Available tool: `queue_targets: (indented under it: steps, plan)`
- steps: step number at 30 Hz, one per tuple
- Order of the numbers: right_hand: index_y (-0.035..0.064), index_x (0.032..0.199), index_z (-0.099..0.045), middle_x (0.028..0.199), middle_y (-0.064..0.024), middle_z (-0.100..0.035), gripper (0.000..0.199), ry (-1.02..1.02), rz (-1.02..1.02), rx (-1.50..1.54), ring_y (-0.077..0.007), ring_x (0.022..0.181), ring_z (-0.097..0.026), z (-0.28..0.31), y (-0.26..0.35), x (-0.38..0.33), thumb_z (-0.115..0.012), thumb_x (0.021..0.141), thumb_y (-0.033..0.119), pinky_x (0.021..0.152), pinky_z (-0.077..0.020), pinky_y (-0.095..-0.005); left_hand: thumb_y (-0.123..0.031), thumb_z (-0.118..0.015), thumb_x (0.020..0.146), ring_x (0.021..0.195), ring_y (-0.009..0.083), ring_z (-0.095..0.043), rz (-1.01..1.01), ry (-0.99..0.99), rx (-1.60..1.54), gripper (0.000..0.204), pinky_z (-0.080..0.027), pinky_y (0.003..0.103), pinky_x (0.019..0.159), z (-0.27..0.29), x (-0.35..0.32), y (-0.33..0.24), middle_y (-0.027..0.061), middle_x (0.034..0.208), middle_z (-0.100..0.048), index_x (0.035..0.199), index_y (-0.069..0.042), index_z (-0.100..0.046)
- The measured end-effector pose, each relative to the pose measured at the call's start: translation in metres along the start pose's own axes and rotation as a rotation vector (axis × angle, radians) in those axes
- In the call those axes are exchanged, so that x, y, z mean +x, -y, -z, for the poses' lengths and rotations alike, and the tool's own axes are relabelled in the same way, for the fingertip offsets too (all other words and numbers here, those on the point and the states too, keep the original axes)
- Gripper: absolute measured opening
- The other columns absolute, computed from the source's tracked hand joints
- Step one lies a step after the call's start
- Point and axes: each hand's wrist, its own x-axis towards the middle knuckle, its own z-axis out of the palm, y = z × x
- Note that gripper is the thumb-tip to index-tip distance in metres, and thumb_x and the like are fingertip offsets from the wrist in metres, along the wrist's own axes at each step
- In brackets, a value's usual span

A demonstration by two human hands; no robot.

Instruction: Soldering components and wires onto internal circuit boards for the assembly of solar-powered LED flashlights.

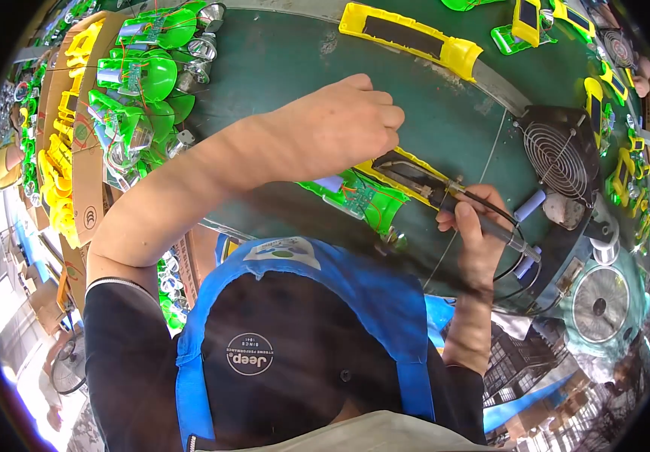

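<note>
Head view, looking straight down: two hands are working over the dark green surface. The left hand is curling its fingers shut and pressing down on the yellow-and-green housing, with what looks like a thin wire pinched at its fingertips, though that is too small to be sure of. The right hand is wrapping closed around the soldering iron, gripping it like a pen, its tip pointing left into the yellow end of the housing.

One such housing is lying under the hands, near the front edge of the surface, just ahead of the blue apron. It is showing a bright green shell with a small green circuit board and thin red wires inside, a pale cylinder beside them, and a yellow frame around a dark panel at its far end.

Counting the rest: one soldering iron, one black fan sitting to the right of the iron, one white fan lying lower right. One long yellow casing is resting at the top of the surface, well apart from the hands. A heap of green shells is piling up at the upper left, too many and too overlapped to count, with a stack of yellow parts in a cardboard box beside them.
</note>
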Motion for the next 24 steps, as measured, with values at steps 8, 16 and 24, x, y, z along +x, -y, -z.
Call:
queue_targets:
  steps: [8,16,24]
  plan:
    - [-0.0035,0.096,-0.056,0.078,-0.0092,-0.065,0.018,-0.01,0.015,0.002,-0.0138,0.063,-0.064,-0.002,-0.001,-0.001,-0.066,0.086,0.006,0.058,-0.0539,-0.0245,-0.011,-0.059,0.074,0.085,0.0182,-0.053,0.012,-0.029,-0.025,0.005,-0.04,0.031,0.079,0.001,0.0,-0.002,0.0036,0.083,-0.051,0.075,-0.005,-0.058]
    - [-0.0055,0.101,-0.053,0.082,-0.016,-0.066,0.026,-0.064,0.126,0.156,-0.0193,0.066,-0.065,0.009,-0.011,-0.012,-0.066,0.088,0.013,0.065,-0.0553,-0.0312,-0.009,-0.06,0.075,0.084,0.0171,-0.053,-0.012,-0.032,0.0,0.002,-0.04,0.031,0.079,-0.002,0.0,0.0,0.0026,0.082,-0.051,0.075,-0.007,-0.059]
    - [-0.003,0.1,-0.052,0.085,-0.0157,-0.066,0.032,-0.121,0.333,0.109,-0.0199,0.068,-0.064,0.014,-0.026,-0.014,-0.066,0.089,0.024,0.07,-0.0513,-0.0308,-0.009,-0.062,0.075,0.085,0.0167,-0.054,0.023,-0.004,0.014,0.003,-0.039,0.03,0.08,0.0,0.001,-0.003,0.0016,0.084,-0.052,0.076,-0.008,-0.06]
